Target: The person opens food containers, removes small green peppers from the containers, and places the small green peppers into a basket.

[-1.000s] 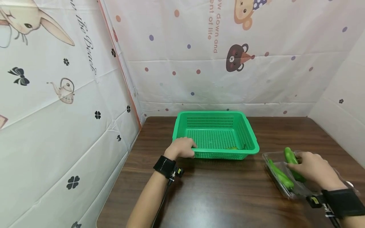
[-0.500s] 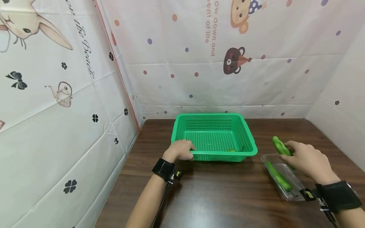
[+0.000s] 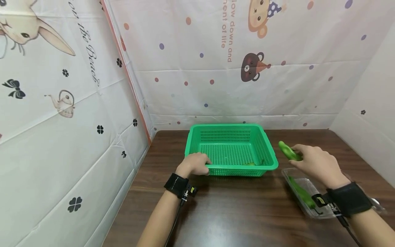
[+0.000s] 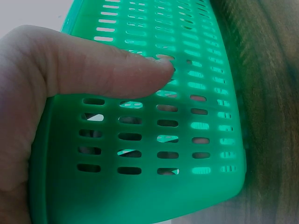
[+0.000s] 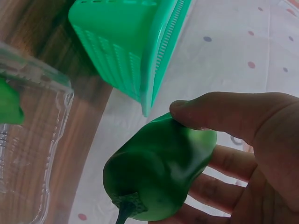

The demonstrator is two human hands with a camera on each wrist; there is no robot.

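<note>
- The right hand (image 3: 318,164) has lifted a glossy green pepper (image 3: 289,152) out of the clear plastic clamshell tray (image 3: 321,209) and carried it up and leftward; a second ago that pepper lay in the tray under the hand.
- The pepper is now in the air at about 3 o'clock of the green perforated plastic basket (image 3: 229,132), just beside its right rim and not yet over the inside.
- The right grip is clamped on the pepper: in the right wrist view the thumb (image 5: 224,114) lies across its top and the fingers cup it from below, stem end pointing down.
- The left hand (image 3: 195,164) has stayed put at the basket's 7 o'clock corner, its grip closed on the rim, thumb (image 4: 103,70) pressed flat against the outer wall.
- One long green pepper (image 3: 300,192) remains in the tray, at 4 o'clock of the basket on the dark wooden tabletop (image 3: 234,209).
- Judging from this, the pepper is midway from tray to basket, with the basket held steady.
</note>
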